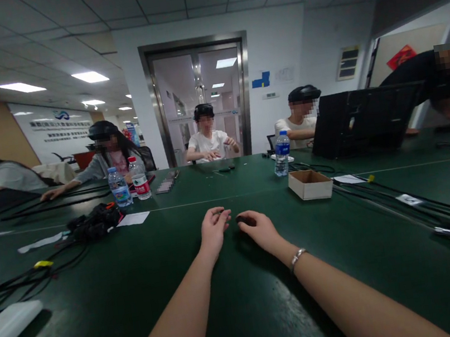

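**Small dark item in right fingers, left hand close by**

Clock centred between the hands, twelve pointing away from the wearer.

Both bare hands are over the green table (236,296), apart from each other with a narrow gap between fingertips. Right hand (263,231), bracelet (298,260) at its wrist: thumb and fingers pinched around a small dark item (240,219), which sits at the gap, on the left hand's side of the grip. Too small and blurred to say what it is. Left hand (212,232): fingers curled, tips near the thumb; cannot tell whether anything is held there.

Step in hand, as I judge it: close handling of the item between two sets of fingertips. A next move, if the hands are to meet, would call for a steady right pinch and careful lining-up by the left.

Around: pale box (317,191) at two o'clock; blue-capped bottle (281,155) at one; two more bottles, blue-capped (120,188) and red-capped (139,180), toward ten to eleven; black bundle (92,225) near ten; white block (10,330) at eight. Co-worker (210,142) seated at twelve, across the table.
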Action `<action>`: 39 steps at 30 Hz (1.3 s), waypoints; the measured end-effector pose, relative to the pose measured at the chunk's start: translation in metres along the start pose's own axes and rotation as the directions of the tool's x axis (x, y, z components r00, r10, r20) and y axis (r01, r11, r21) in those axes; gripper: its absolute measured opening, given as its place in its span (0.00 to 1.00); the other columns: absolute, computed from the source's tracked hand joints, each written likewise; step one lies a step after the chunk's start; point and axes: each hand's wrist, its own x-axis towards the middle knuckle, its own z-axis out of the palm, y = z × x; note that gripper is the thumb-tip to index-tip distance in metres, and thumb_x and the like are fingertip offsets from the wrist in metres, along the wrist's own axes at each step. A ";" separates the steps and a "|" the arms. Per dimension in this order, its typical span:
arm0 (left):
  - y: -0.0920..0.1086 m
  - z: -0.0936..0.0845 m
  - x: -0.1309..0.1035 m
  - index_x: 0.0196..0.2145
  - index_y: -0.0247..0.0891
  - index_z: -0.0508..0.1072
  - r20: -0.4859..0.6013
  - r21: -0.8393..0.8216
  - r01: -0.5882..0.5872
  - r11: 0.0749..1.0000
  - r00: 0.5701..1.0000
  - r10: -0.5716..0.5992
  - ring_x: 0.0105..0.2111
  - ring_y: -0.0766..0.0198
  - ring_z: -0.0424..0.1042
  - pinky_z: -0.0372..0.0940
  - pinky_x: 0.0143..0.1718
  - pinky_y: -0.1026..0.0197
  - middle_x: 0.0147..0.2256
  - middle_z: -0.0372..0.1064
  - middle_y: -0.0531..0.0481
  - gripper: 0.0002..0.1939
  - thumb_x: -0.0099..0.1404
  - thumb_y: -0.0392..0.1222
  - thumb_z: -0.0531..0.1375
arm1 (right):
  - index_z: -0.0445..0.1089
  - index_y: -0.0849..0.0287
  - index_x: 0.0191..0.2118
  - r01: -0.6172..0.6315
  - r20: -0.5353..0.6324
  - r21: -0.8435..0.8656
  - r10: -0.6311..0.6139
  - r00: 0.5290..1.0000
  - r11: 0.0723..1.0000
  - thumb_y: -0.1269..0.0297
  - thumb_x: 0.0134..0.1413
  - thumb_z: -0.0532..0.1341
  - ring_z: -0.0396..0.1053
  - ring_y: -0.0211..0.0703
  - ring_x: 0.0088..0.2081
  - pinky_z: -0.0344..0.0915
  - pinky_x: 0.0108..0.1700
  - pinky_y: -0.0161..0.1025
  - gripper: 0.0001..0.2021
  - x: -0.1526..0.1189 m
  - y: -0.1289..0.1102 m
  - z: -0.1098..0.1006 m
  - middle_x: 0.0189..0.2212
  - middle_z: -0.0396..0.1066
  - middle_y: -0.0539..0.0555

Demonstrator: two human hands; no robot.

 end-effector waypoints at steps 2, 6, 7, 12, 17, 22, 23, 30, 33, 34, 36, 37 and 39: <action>0.000 -0.001 0.000 0.40 0.36 0.70 0.023 0.039 0.000 0.999 1.000 -0.001 0.38 0.61 0.73 0.65 0.38 0.61 0.41 0.73 0.43 0.19 0.54 0.49 0.64 | 0.73 0.60 0.38 0.002 -0.010 0.009 -0.002 1.000 1.000 0.64 0.48 0.58 0.70 0.41 0.34 0.67 0.40 0.40 0.12 0.001 0.001 -0.001 0.33 0.73 0.54; 0.004 -0.004 -0.003 0.40 0.37 0.76 0.075 0.226 -0.077 0.971 0.995 0.061 0.37 0.60 0.71 0.64 0.39 0.60 0.38 0.74 0.44 0.16 0.57 0.49 0.61 | 0.73 0.59 0.40 0.027 -0.033 -0.019 -0.028 0.999 0.999 0.64 0.48 0.59 0.69 0.41 0.36 0.66 0.42 0.41 0.13 0.001 0.002 0.000 0.35 0.71 0.54; 0.004 -0.005 -0.003 0.40 0.37 0.76 0.085 0.262 -0.096 0.960 0.993 0.076 0.38 0.60 0.71 0.64 0.41 0.59 0.39 0.74 0.44 0.15 0.58 0.48 0.60 | 0.73 0.59 0.41 0.037 -0.033 -0.023 -0.038 0.999 0.999 0.65 0.46 0.60 0.69 0.42 0.37 0.66 0.43 0.41 0.13 0.000 0.003 0.001 0.36 0.70 0.54; 0.005 -0.007 -0.004 0.42 0.39 0.76 0.090 0.297 -0.131 0.946 0.990 0.109 0.44 0.59 0.69 0.62 0.49 0.56 0.43 0.73 0.45 0.12 0.60 0.38 0.57 | 0.70 0.59 0.41 0.004 -0.023 0.045 -0.003 1.000 0.999 0.67 0.43 0.62 0.69 0.41 0.39 0.65 0.45 0.41 0.15 -0.002 0.004 0.002 0.38 0.71 0.53; 0.005 -0.002 -0.005 0.42 0.36 0.73 0.041 0.258 -0.099 0.961 0.995 0.091 0.42 0.62 0.71 0.63 0.50 0.56 0.42 0.73 0.43 0.15 0.56 0.30 0.60 | 0.71 0.59 0.38 0.034 -0.020 0.052 -0.033 0.999 0.998 0.68 0.43 0.61 0.69 0.40 0.39 0.65 0.46 0.41 0.12 0.001 0.002 0.000 0.38 0.71 0.53; 0.004 -0.001 -0.006 0.38 0.35 0.74 0.073 0.242 -0.084 0.967 0.995 0.068 0.39 0.62 0.72 0.65 0.48 0.56 0.39 0.74 0.44 0.12 0.54 0.29 0.61 | 0.72 0.59 0.39 0.038 -0.017 0.038 -0.038 0.999 0.999 0.68 0.44 0.61 0.69 0.41 0.38 0.65 0.46 0.41 0.13 0.002 0.003 0.001 0.38 0.71 0.53; 0.004 -0.001 -0.006 0.37 0.35 0.74 0.081 0.238 -0.086 0.968 0.994 0.068 0.38 0.62 0.72 0.65 0.47 0.56 0.38 0.74 0.44 0.11 0.54 0.29 0.61 | 0.72 0.59 0.39 0.043 -0.017 0.037 -0.042 0.999 0.998 0.68 0.44 0.61 0.69 0.41 0.38 0.65 0.45 0.41 0.13 0.002 0.004 0.001 0.38 0.71 0.53; 0.004 -0.001 -0.006 0.35 0.35 0.74 0.104 0.227 -0.084 0.970 0.993 0.062 0.37 0.63 0.72 0.66 0.45 0.58 0.36 0.74 0.46 0.09 0.53 0.30 0.62 | 0.72 0.59 0.39 0.042 -0.015 0.034 -0.041 0.999 0.999 0.67 0.44 0.62 0.69 0.40 0.39 0.65 0.46 0.41 0.12 0.002 0.005 0.001 0.38 0.72 0.53; 0.006 -0.001 -0.008 0.35 0.35 0.74 0.104 0.235 -0.075 0.969 0.993 0.052 0.37 0.62 0.72 0.65 0.45 0.57 0.36 0.74 0.46 0.09 0.54 0.32 0.62 | 0.72 0.59 0.38 0.041 -0.011 0.046 -0.041 0.999 0.998 0.67 0.44 0.62 0.69 0.40 0.39 0.65 0.46 0.41 0.12 0.001 0.003 0.001 0.38 0.72 0.53; 0.008 0.000 -0.009 0.36 0.35 0.74 0.103 0.242 -0.069 0.968 0.994 0.045 0.38 0.62 0.72 0.65 0.45 0.57 0.36 0.74 0.46 0.09 0.54 0.32 0.62 | 0.72 0.59 0.38 0.037 -0.007 0.054 -0.037 0.999 0.998 0.67 0.44 0.62 0.69 0.40 0.39 0.66 0.46 0.41 0.12 0.000 0.002 0.001 0.38 0.72 0.53; 0.010 0.000 -0.011 0.36 0.35 0.74 0.101 0.256 -0.062 0.965 0.994 0.037 0.38 0.61 0.72 0.65 0.45 0.57 0.36 0.73 0.45 0.09 0.55 0.32 0.62 | 0.72 0.60 0.38 0.026 0.002 0.070 -0.026 1.000 0.997 0.67 0.45 0.62 0.69 0.41 0.39 0.66 0.46 0.41 0.12 0.000 0.001 0.000 0.37 0.72 0.54; 0.012 0.001 -0.012 0.36 0.35 0.75 0.098 0.261 -0.059 0.964 0.995 0.035 0.38 0.61 0.72 0.65 0.45 0.57 0.36 0.73 0.46 0.08 0.55 0.32 0.62 | 0.72 0.60 0.38 0.020 0.006 0.076 -0.021 1.000 0.997 0.67 0.45 0.62 0.70 0.41 0.39 0.66 0.46 0.41 0.12 0.000 0.000 0.000 0.37 0.73 0.54; 0.013 0.001 -0.012 0.35 0.35 0.75 0.094 0.261 -0.057 0.964 0.995 0.033 0.38 0.61 0.72 0.65 0.46 0.57 0.36 0.74 0.46 0.08 0.55 0.33 0.62 | 0.72 0.61 0.39 0.015 0.011 0.082 -0.016 1.000 0.997 0.67 0.45 0.61 0.70 0.41 0.39 0.66 0.46 0.42 0.12 -0.001 0.000 0.000 0.38 0.73 0.54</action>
